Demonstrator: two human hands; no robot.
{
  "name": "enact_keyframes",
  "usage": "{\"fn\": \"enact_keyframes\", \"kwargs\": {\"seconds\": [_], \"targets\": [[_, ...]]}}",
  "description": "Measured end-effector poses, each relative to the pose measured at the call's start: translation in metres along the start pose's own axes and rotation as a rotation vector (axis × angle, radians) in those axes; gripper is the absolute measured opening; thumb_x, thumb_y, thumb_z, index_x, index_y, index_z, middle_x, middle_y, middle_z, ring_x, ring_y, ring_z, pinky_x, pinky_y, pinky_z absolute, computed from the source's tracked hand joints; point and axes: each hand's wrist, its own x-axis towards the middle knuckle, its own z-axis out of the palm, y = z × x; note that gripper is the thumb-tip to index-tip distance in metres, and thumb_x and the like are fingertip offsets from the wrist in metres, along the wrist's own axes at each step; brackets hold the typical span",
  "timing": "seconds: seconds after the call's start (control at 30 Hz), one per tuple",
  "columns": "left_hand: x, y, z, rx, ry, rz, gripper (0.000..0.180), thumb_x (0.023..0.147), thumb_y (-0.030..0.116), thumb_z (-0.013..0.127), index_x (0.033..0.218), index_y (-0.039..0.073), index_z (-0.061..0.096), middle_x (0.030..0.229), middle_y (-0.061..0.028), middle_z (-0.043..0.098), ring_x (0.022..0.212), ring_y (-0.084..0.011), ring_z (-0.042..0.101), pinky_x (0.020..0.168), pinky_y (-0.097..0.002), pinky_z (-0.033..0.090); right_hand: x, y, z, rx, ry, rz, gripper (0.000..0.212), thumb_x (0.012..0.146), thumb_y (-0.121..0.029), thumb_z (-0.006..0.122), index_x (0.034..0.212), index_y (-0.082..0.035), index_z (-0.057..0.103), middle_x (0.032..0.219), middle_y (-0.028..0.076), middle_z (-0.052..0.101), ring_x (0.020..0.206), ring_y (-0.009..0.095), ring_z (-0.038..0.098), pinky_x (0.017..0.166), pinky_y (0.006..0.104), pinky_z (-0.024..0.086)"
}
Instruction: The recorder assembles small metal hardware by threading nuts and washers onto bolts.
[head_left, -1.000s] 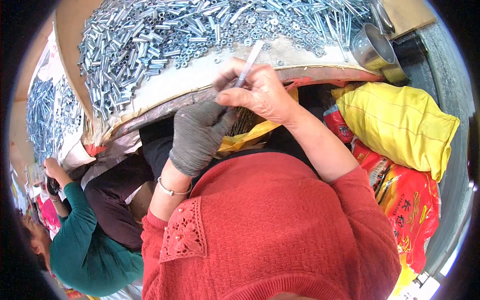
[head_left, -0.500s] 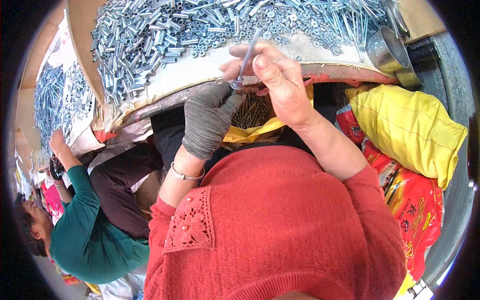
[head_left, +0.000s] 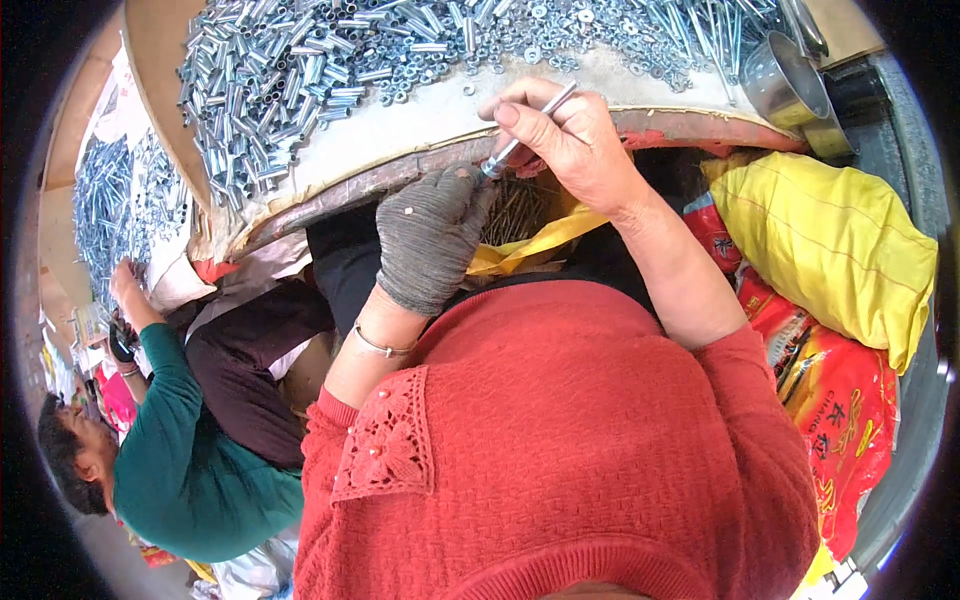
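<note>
We have the left hand in a grey knit glove (head_left: 430, 240), fingers closed on the lower end of a slim silvery metal rod (head_left: 507, 152). Bare right hand (head_left: 580, 150) pinches the rod higher up, thumb against fingers. We mark the rod tilted, upper end rightward, near the front edge of a white-covered bench (head_left: 375, 135). Loose short silvery metal tubes (head_left: 265, 100) lie heaped on it; we log a bulging yellow woven sack (head_left: 825, 245) at right.
</note>
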Motion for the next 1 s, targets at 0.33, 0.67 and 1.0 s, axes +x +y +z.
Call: {"fn": "enact_keyframes", "kwargs": {"seconds": [0.33, 0.67, 1.0], "targets": [[0.004, -0.006, 0.001, 0.2, 0.048, 0.115, 0.013, 0.08, 0.019, 0.066, 0.082, 0.009, 0.058, 0.061, -0.0094, 0.051, 0.059, -0.0283, 0.057, 0.05, -0.0371, 0.044, -0.003, -0.003, -0.007, -0.128, -0.083, 0.052, 0.031, 0.094, -0.029, 0.055, 0.078, -0.003, 0.059, 0.06, -0.001, 0.054, 0.052, 0.006, 0.05, 0.047, 0.0206, 0.038], [0.006, -0.028, -0.015, -1.045, -0.693, -0.248, 0.021, 0.077, 0.021, 0.068, 0.086, 0.002, 0.065, 0.071, -0.0059, 0.057, 0.062, -0.0132, 0.056, 0.059, -0.0279, 0.045, -0.023, -0.01, -0.013, 0.132, -0.501, 0.195, 0.026, 0.093, -0.021, 0.054, 0.074, -0.002, 0.055, 0.065, 0.002, 0.053, 0.054, 0.007, 0.051, 0.049, 0.0239, 0.04], [0.097, -0.055, -0.005, 0.242, 0.144, 0.078, 0.017, 0.08, 0.011, 0.061, 0.097, 0.011, 0.062, 0.091, -0.0118, 0.06, 0.078, -0.0316, 0.061, 0.064, -0.0385, 0.05, 0.026, 0.065, -0.101, -0.874, 0.531, -0.04, 0.024, 0.088, -0.032, 0.059, 0.096, -0.009, 0.058, 0.079, 0.013, 0.066, 0.071, 0.03, 0.065, 0.061, 0.0363, 0.05]]}}
